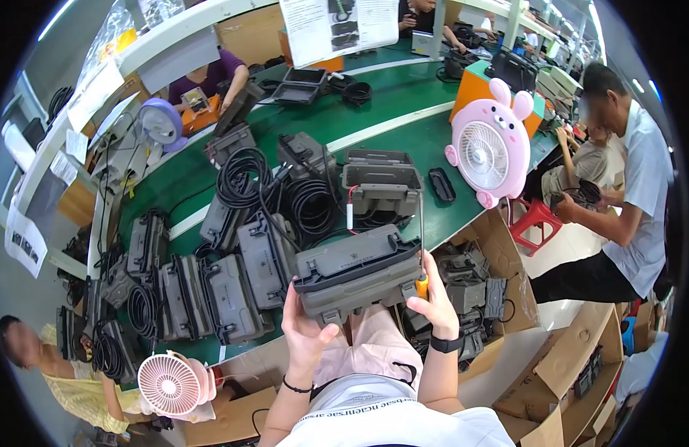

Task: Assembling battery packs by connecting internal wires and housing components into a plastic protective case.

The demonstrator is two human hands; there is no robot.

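The left hand (305, 333) is grasping the near underside of a grey plastic casing (357, 271), which is held above the person's lap just before the green bench (404, 141), and the right hand (436, 298) is clenched around a screwdriver with an orange handle (422, 277), its shaft standing upright against the right end of the casing. Beyond, on the bench, similar grey casings (233, 287) lie in a row beside coils of black cable (244, 179). Further right stands a pink rabbit-shaped fan (488, 145).
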